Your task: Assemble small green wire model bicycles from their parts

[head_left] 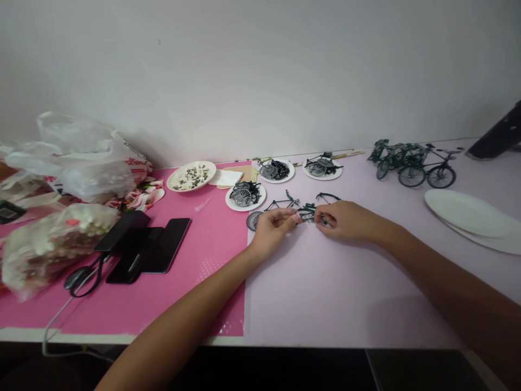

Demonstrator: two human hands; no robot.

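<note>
My left hand (272,228) and my right hand (340,220) are close together over the pale purple sheet, fingers pinched. Between them is a small dark green bicycle part (308,210); both sets of fingertips touch it or its ends, and what exactly they grip is too small to tell. Just behind my left hand lie a dark bicycle frame (284,202) and a grey wheel (253,220). A curved dark piece (328,196) rests behind my right hand. Small white plates (229,205) farther back hold wheels and dark parts.
Assembled toy bicycles (427,172) stand at the back right, near large white plates (468,213) and a dark cylinder (494,133). To the left are a bowl of small pieces (191,176), phones (171,247), a black box (123,232), a cable and plastic bags (85,163).
</note>
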